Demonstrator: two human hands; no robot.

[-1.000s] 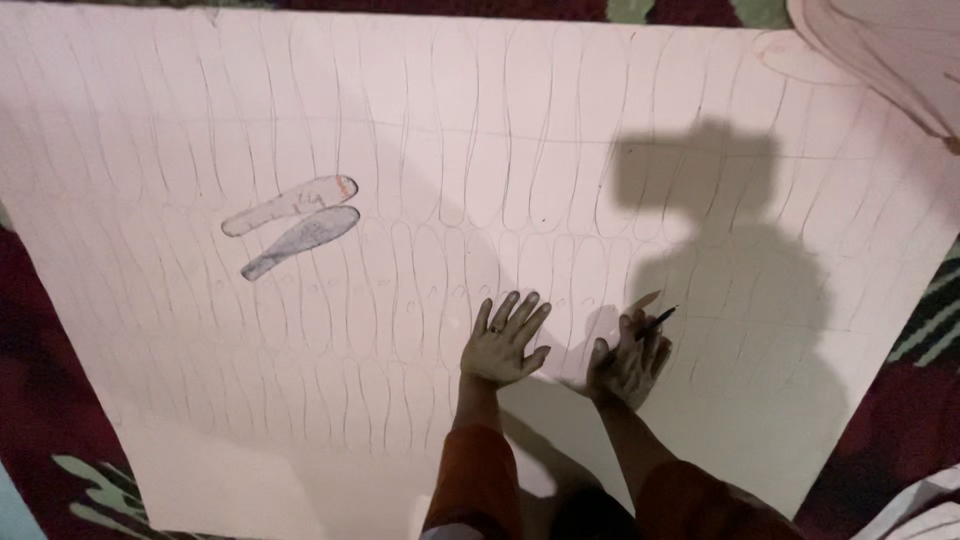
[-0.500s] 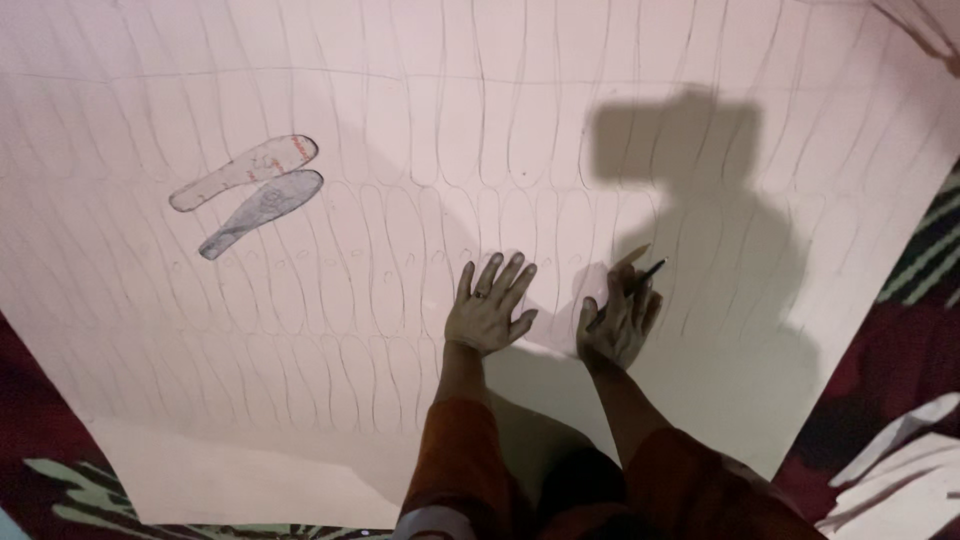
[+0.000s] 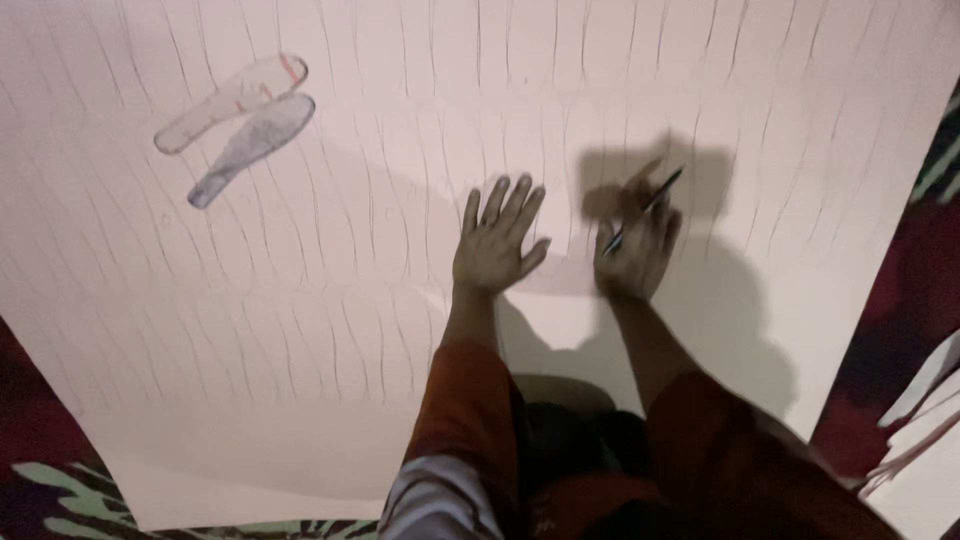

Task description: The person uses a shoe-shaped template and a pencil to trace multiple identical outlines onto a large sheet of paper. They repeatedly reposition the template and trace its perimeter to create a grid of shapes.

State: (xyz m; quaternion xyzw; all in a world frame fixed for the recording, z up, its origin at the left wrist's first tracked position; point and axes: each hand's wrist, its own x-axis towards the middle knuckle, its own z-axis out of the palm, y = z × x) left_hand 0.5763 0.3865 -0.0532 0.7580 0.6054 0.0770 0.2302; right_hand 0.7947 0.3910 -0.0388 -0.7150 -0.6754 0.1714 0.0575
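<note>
your left hand [image 3: 495, 245] lies flat and open on the big pink sheet [image 3: 400, 330], fingers spread and pointing away from you. your right hand [image 3: 637, 250] rests on the same sheet just to the right of it, curled around a dark pen [image 3: 645, 210]; the pen slants up and to the right, its lower tip down at the sheet by your fingers. the two hands are near each other but not touching, with a strip of bare sheet between them. rows of thin curved pencil lines cover the sheet. well off to your upper left, two shoe insoles [image 3: 240, 125] lie side by side on it, one pale, one grey.
</note>
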